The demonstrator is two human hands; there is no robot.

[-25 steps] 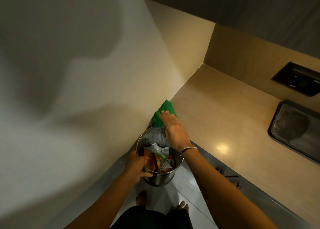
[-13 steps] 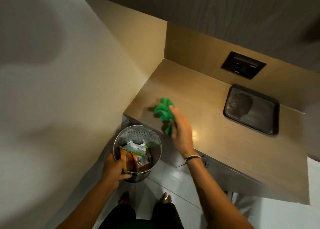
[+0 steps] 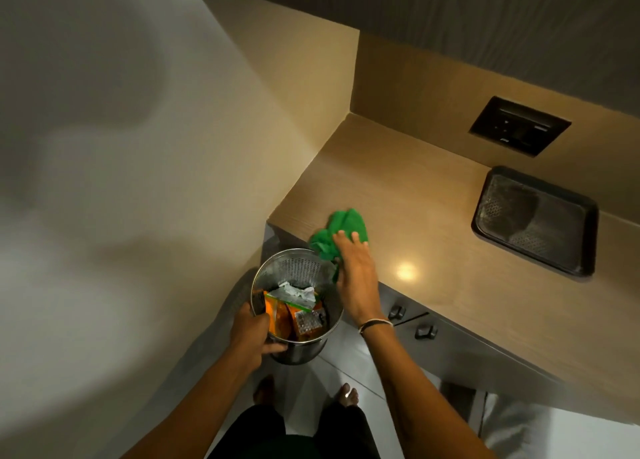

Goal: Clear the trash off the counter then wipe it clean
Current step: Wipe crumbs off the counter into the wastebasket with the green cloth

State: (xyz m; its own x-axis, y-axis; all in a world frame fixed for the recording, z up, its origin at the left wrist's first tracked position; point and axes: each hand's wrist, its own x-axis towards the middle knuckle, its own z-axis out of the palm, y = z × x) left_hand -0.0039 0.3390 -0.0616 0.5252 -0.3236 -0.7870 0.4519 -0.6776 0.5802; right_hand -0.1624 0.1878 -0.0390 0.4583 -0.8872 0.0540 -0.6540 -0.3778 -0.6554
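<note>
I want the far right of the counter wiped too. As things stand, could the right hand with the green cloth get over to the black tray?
Probably yes. The right hand presses the green cloth near the counter's left front edge, and only bare counter lies between it and the black tray. The left hand holds the bin.

Green cloth perhaps partly under hand

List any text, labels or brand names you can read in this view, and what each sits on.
None can be read.
Orange wrappers in the metal bin: print too blurred.
Dark wall panel: faint pale marks, too small.
Green cloth, counter and black tray: no text visible.
</note>
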